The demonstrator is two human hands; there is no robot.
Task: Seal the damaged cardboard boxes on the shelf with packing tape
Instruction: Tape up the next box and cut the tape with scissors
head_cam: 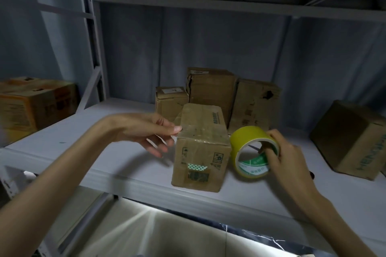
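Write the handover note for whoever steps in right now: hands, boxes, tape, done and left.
Left hand: open, thumb tip touching the top left edge of the front box.
Right hand: grips the yellow tape roll, fingers through its core, just right of that box.
Front box stands at the edge of the shelf; clear tape seems to run along its top seam already.
Three worn boxes stand behind it, one more at each end of the shelf.
Left: check this seam, then tape the rest.
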